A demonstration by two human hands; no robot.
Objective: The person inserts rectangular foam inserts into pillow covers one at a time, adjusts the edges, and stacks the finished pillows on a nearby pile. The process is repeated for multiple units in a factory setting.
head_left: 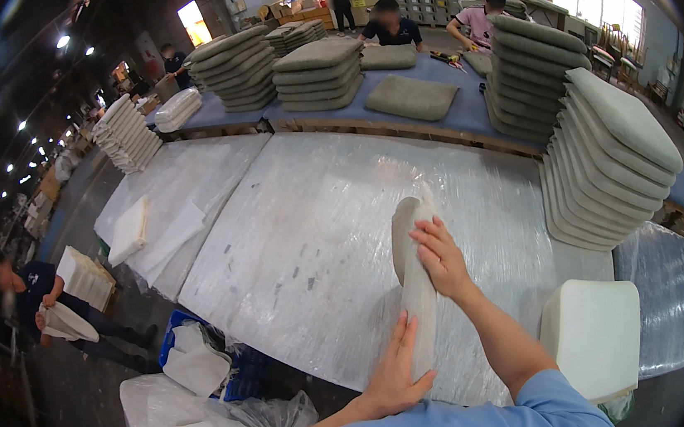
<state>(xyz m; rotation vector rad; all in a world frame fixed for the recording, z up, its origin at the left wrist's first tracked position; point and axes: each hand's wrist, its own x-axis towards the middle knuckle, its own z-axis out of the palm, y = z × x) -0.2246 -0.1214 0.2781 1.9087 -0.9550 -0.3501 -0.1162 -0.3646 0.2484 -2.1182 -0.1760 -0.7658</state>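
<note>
A pale beige seat cushion (420, 318) stands on its edge on the plastic-covered table (300, 209), its narrow side toward me. My right hand (442, 260) lies against its far right part, fingers together and slightly bent over the edge. Lower down, my left hand (396, 368) holds the near end, with straight fingers along the edge and the thumb apart. Part of a rounded flap or face (404, 236) shows on the cushion's left side. The palms and the underside of the cushion are hidden.
Tall stacks of cushions, pale (603, 161) and grey-green (532, 81), rise at the right. More grey-green stacks (235, 70) stand on a blue table (324, 119) behind. White foam pads (593, 337) are near right. A blue crate (247, 382) sits lower left. Co-workers (59, 301) stand around.
</note>
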